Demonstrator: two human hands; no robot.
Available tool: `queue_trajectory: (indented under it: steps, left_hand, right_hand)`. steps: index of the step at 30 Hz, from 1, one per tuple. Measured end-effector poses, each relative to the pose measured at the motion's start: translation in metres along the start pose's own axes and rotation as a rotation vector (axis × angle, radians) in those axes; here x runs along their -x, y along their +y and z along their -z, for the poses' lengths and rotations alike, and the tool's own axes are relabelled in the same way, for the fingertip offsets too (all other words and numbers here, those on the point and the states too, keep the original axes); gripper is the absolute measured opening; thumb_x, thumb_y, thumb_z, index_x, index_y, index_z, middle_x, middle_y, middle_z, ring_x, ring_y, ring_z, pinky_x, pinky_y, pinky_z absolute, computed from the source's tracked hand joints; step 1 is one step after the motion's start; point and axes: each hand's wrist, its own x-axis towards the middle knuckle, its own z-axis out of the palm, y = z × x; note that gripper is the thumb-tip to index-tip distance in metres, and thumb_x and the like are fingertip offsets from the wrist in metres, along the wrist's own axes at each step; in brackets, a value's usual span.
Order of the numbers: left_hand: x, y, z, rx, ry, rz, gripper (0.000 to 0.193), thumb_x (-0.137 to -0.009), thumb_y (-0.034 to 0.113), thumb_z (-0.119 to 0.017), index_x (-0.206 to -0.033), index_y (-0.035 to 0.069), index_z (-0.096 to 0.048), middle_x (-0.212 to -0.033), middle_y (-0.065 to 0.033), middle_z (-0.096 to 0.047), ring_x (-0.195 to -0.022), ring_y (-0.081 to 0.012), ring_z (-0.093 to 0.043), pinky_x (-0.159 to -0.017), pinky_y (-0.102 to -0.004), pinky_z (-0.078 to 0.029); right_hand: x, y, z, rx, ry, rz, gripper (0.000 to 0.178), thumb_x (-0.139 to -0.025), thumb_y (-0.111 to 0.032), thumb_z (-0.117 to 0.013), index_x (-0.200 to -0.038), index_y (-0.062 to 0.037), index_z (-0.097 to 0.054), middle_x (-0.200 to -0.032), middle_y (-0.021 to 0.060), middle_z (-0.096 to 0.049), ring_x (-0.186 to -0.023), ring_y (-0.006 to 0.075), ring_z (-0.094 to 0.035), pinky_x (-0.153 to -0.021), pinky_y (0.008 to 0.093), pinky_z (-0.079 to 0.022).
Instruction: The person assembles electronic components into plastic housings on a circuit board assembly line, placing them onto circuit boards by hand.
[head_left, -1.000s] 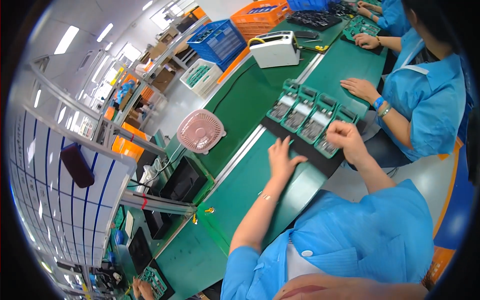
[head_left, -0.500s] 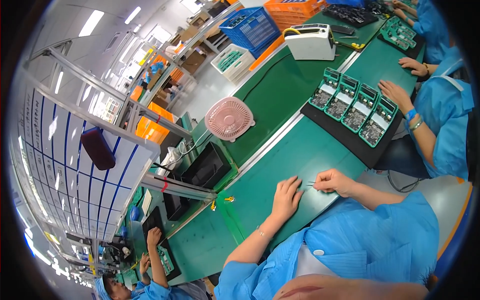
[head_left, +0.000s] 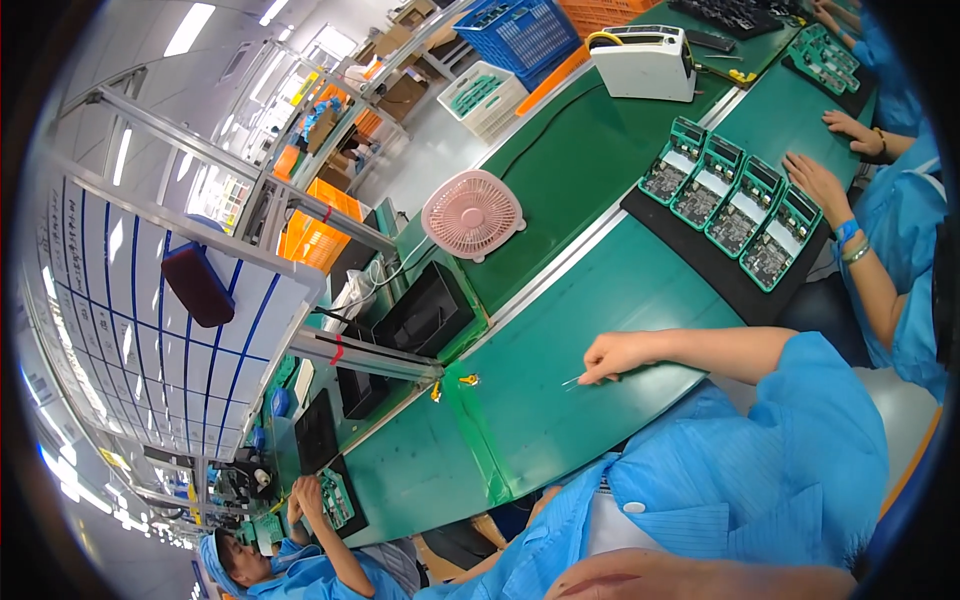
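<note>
My right hand (head_left: 615, 357) is closed in a pinch above the green tabletop (head_left: 540, 420). From its fingers thin metal tweezers (head_left: 573, 382) stick out to the left, their tips apart. My left arm is drawn down at the table's near edge, and only a sliver of skin shows there beside my blue smock (head_left: 600, 520). The fingers of that hand are hidden. Beyond my right hand, to the right, several green-framed circuit boards (head_left: 738, 222) stand in a row on a black mat (head_left: 690, 255).
A co-worker's hand (head_left: 815, 185) rests beside the boards on the right. At the lower left another person handles a green board (head_left: 340, 500). A pink fan (head_left: 473, 215), a black bin (head_left: 424, 310), a white machine (head_left: 645, 65) and a whiteboard (head_left: 150, 330) stand around the bench.
My left hand has left the tabletop and dropped toward the near edge. My right hand has moved left with the tweezers. The view has shifted slightly.
</note>
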Motion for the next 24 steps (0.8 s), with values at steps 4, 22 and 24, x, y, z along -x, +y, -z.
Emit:
queue_trajectory:
  steps: [4,22,24]
  left_hand:
    - [0.014,-0.011,-0.003,0.014,-0.031,0.032,0.021,-0.101,0.019,-0.062,-0.116,0.007,-0.070,-0.099,-0.0109,-0.068,-0.093,-0.0321,-0.066,-0.080,-0.0379,-0.055]
    - [0.031,0.066,0.017,0.200,-0.182,0.228,0.022,-0.102,0.019,-0.061,-0.117,0.006,-0.069,-0.098,-0.0115,-0.069,-0.092,-0.0312,-0.067,-0.080,-0.0373,-0.055]
    - [0.026,0.072,0.028,0.212,-0.187,0.251,0.022,-0.103,0.019,-0.061,-0.117,0.006,-0.069,-0.098,-0.0116,-0.069,-0.092,-0.0311,-0.067,-0.080,-0.0372,-0.055]
  right_hand:
    - [-0.058,-0.007,-0.006,0.015,-0.066,0.000,0.044,-0.094,-0.047,-0.072,-0.075,-0.0070,-0.071,-0.061,0.0015,-0.060,-0.055,0.0117,-0.051,-0.050,0.0323,-0.037]
    - [-0.088,0.000,0.004,0.020,-0.048,0.234,0.047,-0.095,-0.047,-0.068,-0.075,-0.0045,-0.068,-0.065,0.0026,-0.061,-0.061,0.0139,-0.052,-0.055,0.0329,-0.041]
    - [-0.088,0.000,0.004,0.004,-0.053,0.226,0.047,-0.095,-0.047,-0.069,-0.074,-0.0045,-0.067,-0.065,0.0027,-0.061,-0.060,0.0139,-0.052,-0.055,0.0329,-0.041]
